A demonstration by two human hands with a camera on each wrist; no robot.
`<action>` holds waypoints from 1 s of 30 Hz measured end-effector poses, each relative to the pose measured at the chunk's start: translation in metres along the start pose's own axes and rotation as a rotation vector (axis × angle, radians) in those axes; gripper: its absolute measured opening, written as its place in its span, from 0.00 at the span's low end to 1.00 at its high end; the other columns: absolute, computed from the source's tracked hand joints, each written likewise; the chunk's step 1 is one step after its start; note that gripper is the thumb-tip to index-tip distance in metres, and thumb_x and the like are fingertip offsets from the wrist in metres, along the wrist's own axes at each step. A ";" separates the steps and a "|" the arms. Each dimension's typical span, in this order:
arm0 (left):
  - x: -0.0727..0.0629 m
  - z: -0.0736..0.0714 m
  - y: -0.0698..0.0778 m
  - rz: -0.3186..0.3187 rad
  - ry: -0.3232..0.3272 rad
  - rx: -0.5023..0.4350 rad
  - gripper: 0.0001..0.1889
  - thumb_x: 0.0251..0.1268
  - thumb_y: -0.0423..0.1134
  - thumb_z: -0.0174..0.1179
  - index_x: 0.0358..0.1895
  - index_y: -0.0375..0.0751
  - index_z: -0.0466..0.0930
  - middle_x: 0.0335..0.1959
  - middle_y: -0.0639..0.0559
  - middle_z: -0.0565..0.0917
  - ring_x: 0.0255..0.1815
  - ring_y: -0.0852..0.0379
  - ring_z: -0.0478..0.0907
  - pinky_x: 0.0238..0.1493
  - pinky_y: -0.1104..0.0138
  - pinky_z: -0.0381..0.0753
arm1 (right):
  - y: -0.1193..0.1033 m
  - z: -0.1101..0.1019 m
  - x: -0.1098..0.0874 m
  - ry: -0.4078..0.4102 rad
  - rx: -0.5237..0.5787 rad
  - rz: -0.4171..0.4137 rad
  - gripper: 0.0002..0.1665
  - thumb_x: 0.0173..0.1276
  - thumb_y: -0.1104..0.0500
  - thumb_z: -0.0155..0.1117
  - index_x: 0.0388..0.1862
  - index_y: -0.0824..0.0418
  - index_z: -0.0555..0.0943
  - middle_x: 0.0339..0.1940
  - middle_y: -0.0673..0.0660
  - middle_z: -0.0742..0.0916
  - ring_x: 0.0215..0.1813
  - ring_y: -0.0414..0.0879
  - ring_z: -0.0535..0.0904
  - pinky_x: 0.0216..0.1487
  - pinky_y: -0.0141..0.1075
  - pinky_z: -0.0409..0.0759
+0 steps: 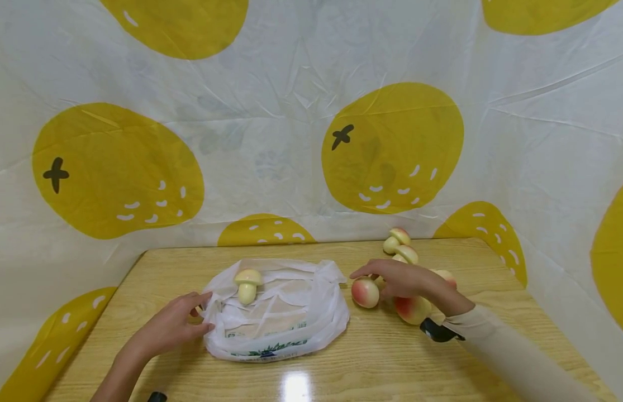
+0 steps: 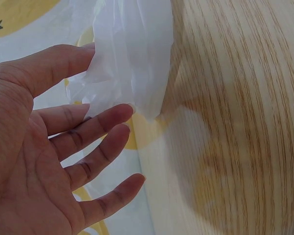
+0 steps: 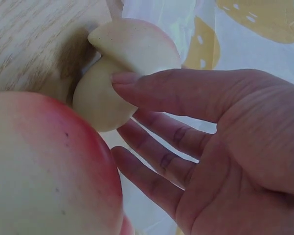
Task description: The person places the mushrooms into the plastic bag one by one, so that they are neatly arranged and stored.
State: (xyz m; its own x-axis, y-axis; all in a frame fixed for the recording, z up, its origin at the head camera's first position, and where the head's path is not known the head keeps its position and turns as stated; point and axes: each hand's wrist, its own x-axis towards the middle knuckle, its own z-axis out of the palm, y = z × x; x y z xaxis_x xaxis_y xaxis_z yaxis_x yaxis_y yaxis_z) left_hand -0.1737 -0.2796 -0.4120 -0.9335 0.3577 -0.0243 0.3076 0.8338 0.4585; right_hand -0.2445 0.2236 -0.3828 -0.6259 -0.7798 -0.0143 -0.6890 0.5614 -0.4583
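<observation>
A white plastic bag (image 1: 331,318) with green print lies spread on the table, its mouth facing up. One pale toy mushroom (image 1: 248,293) rests in the bag near its far side. At the bag's left rim, my left hand (image 1: 165,326) pinches the thin plastic (image 2: 132,54) between thumb and index finger, the other fingers spread. To the right of the bag, my right hand (image 1: 404,279) grips a red-and-cream toy mushroom (image 3: 142,46), thumb on its stem and fingers behind it. A larger red-and-cream piece (image 3: 49,156) sits close beside those fingers.
Behind my right hand stand two more toy mushrooms, a far one (image 1: 393,241) and a nearer one (image 1: 407,254). Another reddish piece (image 1: 446,277) shows past the wrist. A white curtain (image 1: 271,162) with yellow fruit print hangs round the wooden table (image 1: 341,374).
</observation>
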 end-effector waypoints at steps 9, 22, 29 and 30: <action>0.000 0.000 -0.001 -0.012 -0.001 -0.008 0.39 0.59 0.48 0.74 0.67 0.26 0.74 0.50 0.51 0.83 0.45 0.55 0.79 0.41 0.65 0.80 | 0.002 0.003 0.005 0.011 -0.012 -0.017 0.33 0.58 0.79 0.63 0.63 0.63 0.82 0.58 0.56 0.86 0.58 0.53 0.81 0.59 0.49 0.79; 0.000 0.000 -0.002 0.001 -0.003 0.001 0.40 0.59 0.49 0.74 0.67 0.25 0.73 0.51 0.51 0.82 0.43 0.57 0.79 0.39 0.66 0.80 | 0.002 0.000 0.007 -0.040 0.060 0.123 0.38 0.55 0.73 0.70 0.68 0.62 0.78 0.57 0.57 0.85 0.44 0.46 0.79 0.47 0.38 0.78; -0.001 0.000 0.000 -0.016 -0.011 -0.015 0.40 0.59 0.49 0.74 0.67 0.25 0.73 0.52 0.49 0.82 0.44 0.57 0.79 0.40 0.66 0.81 | 0.005 0.001 0.005 -0.028 0.106 0.148 0.34 0.55 0.70 0.71 0.64 0.64 0.77 0.50 0.59 0.85 0.44 0.50 0.85 0.46 0.38 0.81; -0.001 0.000 0.000 -0.022 -0.012 -0.017 0.39 0.59 0.48 0.74 0.67 0.25 0.73 0.52 0.49 0.83 0.44 0.57 0.79 0.40 0.66 0.81 | 0.005 0.001 0.005 -0.025 0.107 0.151 0.34 0.55 0.70 0.71 0.64 0.65 0.78 0.50 0.59 0.84 0.43 0.50 0.85 0.45 0.37 0.80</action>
State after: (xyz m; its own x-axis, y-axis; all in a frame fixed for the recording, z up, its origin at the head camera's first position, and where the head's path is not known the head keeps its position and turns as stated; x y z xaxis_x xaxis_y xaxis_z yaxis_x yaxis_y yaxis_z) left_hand -0.1732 -0.2798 -0.4121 -0.9378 0.3443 -0.0453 0.2836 0.8345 0.4724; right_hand -0.2508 0.2223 -0.3861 -0.7093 -0.6959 -0.1118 -0.5438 0.6412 -0.5415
